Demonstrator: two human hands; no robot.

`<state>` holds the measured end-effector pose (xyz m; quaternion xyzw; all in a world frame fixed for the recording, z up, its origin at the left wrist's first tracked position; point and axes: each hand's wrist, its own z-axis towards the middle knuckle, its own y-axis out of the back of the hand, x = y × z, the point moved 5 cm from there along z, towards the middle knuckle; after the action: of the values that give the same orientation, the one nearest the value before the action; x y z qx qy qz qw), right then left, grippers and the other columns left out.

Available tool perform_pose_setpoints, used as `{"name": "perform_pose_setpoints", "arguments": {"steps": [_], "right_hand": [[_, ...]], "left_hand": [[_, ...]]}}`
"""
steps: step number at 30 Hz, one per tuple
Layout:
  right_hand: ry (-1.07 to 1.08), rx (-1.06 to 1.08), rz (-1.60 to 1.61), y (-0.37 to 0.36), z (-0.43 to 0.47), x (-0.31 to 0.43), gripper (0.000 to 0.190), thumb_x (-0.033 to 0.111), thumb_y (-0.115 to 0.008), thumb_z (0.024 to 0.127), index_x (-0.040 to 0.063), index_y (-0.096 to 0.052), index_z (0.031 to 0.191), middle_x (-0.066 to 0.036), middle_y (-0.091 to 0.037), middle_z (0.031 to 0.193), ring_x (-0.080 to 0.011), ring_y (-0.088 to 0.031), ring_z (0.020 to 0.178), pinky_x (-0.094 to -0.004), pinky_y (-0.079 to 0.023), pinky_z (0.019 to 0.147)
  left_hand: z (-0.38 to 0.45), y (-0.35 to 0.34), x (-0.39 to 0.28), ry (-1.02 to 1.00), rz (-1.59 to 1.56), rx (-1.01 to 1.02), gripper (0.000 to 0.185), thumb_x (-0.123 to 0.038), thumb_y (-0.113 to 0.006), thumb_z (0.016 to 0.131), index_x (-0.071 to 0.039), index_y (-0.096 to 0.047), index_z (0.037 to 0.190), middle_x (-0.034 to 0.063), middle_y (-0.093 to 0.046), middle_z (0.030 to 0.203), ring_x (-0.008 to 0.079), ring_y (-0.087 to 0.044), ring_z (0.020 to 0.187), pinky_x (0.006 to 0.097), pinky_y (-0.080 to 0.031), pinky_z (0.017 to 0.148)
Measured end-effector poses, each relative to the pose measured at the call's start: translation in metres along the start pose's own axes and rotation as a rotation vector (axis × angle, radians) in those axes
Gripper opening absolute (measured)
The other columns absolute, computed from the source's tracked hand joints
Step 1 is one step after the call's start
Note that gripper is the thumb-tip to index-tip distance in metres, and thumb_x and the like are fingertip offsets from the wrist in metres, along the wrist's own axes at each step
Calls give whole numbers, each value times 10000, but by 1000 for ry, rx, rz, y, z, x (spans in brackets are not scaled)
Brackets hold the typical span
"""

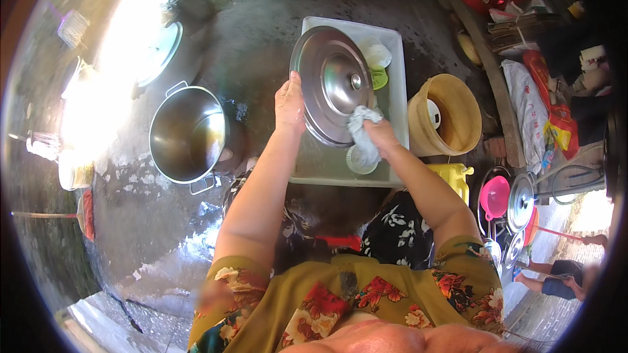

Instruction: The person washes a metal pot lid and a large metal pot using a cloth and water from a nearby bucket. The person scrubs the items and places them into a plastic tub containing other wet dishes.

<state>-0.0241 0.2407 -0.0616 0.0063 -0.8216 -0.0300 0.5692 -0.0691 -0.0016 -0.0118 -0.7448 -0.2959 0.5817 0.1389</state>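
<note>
My left hand (290,103) grips the left rim of a round stainless steel pot lid (319,71), its thumb on the top face. The lid is tilted, knob side towards me, above a white rectangular plastic tub (300,178). In my right hand (381,138) is a wet, pale grey cloth (362,130), pressed against the lid's lower right edge. Inside the tub, a green plastic item (379,78) and translucent containers (377,54) lie behind the lid. Below the cloth sits a round clear plastic item (360,163), partly covered by it.
Left of the tub stands a large steel pot (184,135) with two handles. A tan bucket (466,113) and a yellow plastic item (451,179) are close on the right. Farther right are a pink ladle (494,197) and steel lids (521,202). Another person (564,279) is at lower right.
</note>
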Motion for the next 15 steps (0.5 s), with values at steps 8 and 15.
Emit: {"name": "perform_pose_setpoints", "arguments": {"steps": [8,15], "right_hand": [[-415,460,545,40,23,15,377,225,-551,908,45,-605,1235,-115,-689,1133,-245,-678,999,-387,-540,922],[-52,194,393,51,55,11,395,113,-606,878,93,-529,1265,-90,-630,1179,-255,-645,1042,-418,-538,919]], "left_hand": [[-5,24,-52,-121,27,136,531,-476,-443,1027,11,-647,1082,84,-685,1003,164,-645,879,325,-523,790],[-2,14,-42,175,-118,61,566,-489,-354,1023,-57,-549,1332,126,-632,1247,216,-586,1156,407,-428,1027]]}}
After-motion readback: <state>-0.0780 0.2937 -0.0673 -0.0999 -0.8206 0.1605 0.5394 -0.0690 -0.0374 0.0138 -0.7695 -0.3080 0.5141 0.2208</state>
